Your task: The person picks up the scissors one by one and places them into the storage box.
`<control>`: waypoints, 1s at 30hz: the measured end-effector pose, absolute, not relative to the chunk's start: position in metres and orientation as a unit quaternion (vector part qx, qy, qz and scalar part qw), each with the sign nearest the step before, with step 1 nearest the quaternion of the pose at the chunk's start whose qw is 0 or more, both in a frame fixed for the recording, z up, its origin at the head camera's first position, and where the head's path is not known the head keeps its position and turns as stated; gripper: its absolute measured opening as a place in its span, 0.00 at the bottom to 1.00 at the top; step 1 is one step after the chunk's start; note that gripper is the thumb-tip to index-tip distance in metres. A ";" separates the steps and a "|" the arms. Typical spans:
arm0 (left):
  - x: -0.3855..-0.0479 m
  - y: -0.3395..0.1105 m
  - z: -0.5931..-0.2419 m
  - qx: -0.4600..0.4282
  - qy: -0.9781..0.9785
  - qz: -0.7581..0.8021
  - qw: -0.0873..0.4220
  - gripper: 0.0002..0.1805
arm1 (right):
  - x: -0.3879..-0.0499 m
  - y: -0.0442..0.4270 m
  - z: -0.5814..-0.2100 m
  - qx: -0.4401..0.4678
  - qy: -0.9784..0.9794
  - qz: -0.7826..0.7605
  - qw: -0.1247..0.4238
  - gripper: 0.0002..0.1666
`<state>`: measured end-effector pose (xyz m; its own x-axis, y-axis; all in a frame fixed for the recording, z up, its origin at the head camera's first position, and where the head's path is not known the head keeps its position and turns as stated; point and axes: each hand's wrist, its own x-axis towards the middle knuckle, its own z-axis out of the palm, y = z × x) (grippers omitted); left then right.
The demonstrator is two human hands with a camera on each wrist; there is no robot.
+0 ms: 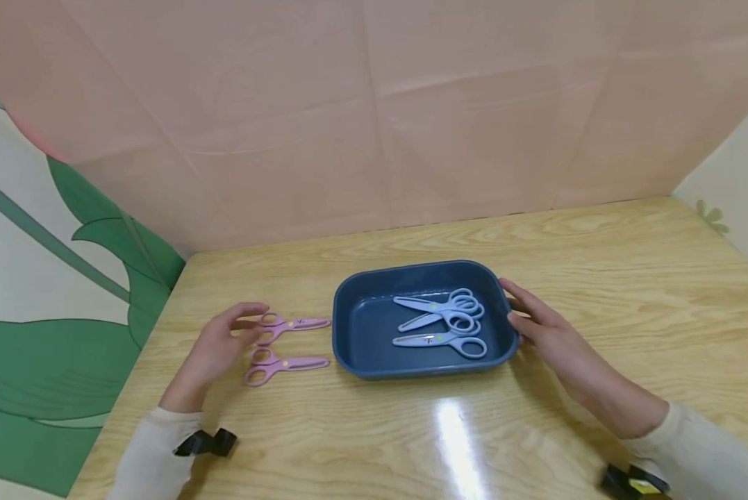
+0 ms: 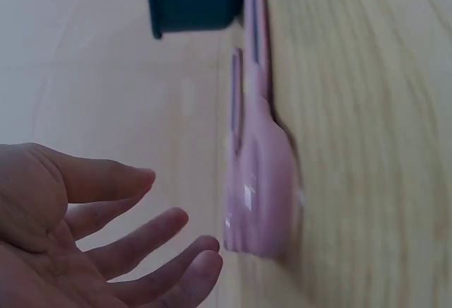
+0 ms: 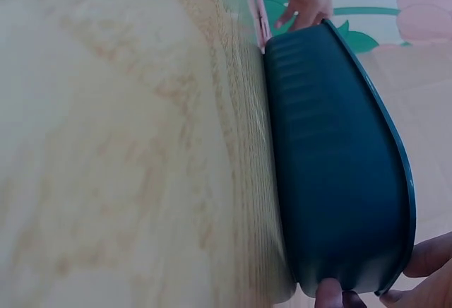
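Two pairs of pink scissors lie on the table left of a dark blue plastic tray [image 1: 364,347], their blades toward it. My left hand [image 1: 220,344] is beside the handles of the farther pink scissors [image 1: 298,324], fingers spread and loosely bent. In the left wrist view a gap shows between those fingers and the pink scissors [image 2: 268,181]. The nearer pink scissors [image 1: 295,363] lie just in front. At the tray's right end, my right hand [image 1: 551,340] holds the rim and outer wall. Several light blue scissors [image 1: 439,339] lie overlapping inside the tray.
The wood-patterned table [image 1: 630,298] extends to both sides of the tray. Behind it rises a pink covering [image 1: 374,139], with a green leaf-patterned wall [image 1: 55,368] at the left. Light reflects off the tabletop in front of the tray.
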<state>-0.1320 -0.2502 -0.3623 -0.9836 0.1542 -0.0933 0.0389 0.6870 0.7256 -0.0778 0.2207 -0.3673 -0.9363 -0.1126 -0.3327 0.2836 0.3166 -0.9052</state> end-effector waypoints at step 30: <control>-0.137 -0.257 -0.375 0.111 0.945 0.297 0.077 0.20 | -0.077 0.220 -0.367 0.045 0.798 -0.581 0.156 0.35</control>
